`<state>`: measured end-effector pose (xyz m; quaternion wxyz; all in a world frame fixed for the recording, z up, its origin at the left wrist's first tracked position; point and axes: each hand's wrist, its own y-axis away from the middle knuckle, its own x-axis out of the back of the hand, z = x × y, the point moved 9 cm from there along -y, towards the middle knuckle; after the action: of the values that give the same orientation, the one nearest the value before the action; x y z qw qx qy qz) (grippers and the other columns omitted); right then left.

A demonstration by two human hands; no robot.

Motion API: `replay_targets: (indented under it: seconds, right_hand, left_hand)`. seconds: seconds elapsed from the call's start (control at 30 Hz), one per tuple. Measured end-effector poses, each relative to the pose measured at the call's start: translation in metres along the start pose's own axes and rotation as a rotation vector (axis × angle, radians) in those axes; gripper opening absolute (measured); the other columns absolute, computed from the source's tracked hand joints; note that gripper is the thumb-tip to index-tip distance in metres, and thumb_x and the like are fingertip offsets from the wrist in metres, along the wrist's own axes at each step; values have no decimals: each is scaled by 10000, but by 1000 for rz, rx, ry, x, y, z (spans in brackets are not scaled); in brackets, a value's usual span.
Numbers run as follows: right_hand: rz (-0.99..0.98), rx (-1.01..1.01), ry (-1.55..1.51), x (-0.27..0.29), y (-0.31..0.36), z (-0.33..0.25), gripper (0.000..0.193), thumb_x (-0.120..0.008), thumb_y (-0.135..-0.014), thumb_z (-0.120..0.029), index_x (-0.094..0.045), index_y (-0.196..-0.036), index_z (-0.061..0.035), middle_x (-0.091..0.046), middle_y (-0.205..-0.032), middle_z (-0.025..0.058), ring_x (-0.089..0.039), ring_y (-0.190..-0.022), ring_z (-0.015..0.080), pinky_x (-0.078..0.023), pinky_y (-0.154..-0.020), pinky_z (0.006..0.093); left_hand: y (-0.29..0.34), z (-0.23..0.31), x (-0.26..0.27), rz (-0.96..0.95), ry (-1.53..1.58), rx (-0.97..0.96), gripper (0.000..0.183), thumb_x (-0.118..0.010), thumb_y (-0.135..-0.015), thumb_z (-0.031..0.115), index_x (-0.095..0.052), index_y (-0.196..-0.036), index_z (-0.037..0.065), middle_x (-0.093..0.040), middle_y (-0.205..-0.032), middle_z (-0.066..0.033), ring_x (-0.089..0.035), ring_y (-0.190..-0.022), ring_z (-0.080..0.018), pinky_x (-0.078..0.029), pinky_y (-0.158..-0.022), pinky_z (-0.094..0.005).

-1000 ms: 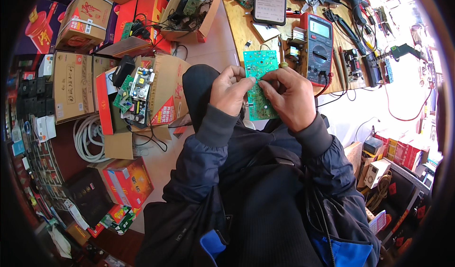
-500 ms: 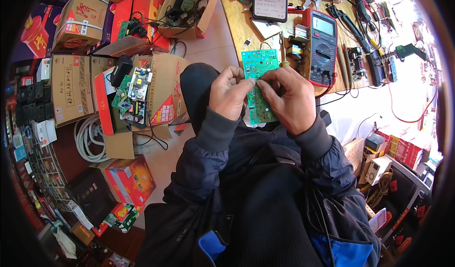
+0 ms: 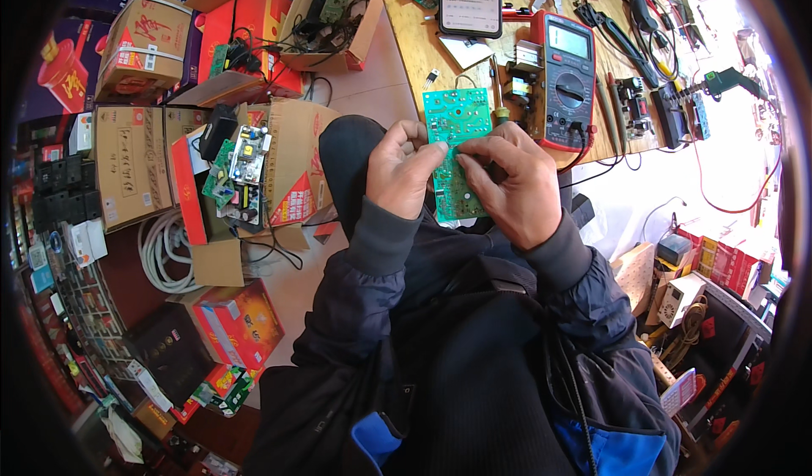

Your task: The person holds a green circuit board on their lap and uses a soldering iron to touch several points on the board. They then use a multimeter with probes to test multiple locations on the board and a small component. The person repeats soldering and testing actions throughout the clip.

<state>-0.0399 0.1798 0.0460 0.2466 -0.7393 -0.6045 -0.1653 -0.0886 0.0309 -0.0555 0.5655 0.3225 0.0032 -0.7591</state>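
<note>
A long green circuit board is held upright above my lap, its solder side facing me. My left hand grips the board's left edge, with the thumb pressed on the face and the fingers curled behind. Over the right half of the same face is my right hand. Its thumb and forefinger are bent toward each other near the board's middle, and anything tiny between them is too small to make out. The remaining right fingers are tucked and partly hidden.
On the wooden bench lie a phone, a red-rimmed multimeter, a screwdriver and pliers. To the left, an open carton carries bare power-supply boards. A coiled white cable sits below it.
My right thumb and forefinger have moved slightly apart over the board. My left hand keeps its hold. The whole view has shifted a little.
</note>
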Motion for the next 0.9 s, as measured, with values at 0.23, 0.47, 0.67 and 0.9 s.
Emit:
replay_targets:
  seconds: [0.23, 0.47, 0.67, 0.9]
  right_hand:
    - [13, 20, 46, -1, -2, -1, 132, -802, -891, -79, -789, -1022, -79, -642, -869, 114, -685, -767, 307, -556, -688, 399]
    - [40, 28, 35, -3, -4, 0, 127, -812, -885, -86, -779, -1008, -75, -652, -876, 107, -691, -758, 308, -561, -681, 404]
    - [39, 21, 29, -3, -4, 1, 124, -813, -885, -82, -773, -1002, -71, -668, -897, 105, -704, -778, 312, -570, -694, 400]
    - [35, 22, 36, -4, -4, 0, 117, -815, -887, -89, -775, -995, -73, -670, -899, 102, -707, -780, 309, -572, -698, 399]
  left_hand:
    - [0, 0, 2, -19, -31, 4, 166, -680, -990, -30, -603, -1136, -9, -703, -1055, -61, -665, -923, -103, -534, -834, -266]
    - [0, 1, 0, 12, 6, -34, 127, -692, -988, 5, -613, -1088, 2, -694, -985, -34, -638, -874, -73, -517, -795, -247]
    - [-3, -1, 3, -8, 13, -13, 153, -668, -980, -46, -606, -1112, 1, -685, -1041, -54, -645, -925, -103, -521, -850, -270]
    - [-1, 1, 0, 16, 1, -42, 133, -692, -987, 6, -612, -1093, 7, -685, -982, -26, -636, -879, -73, -519, -803, -258]
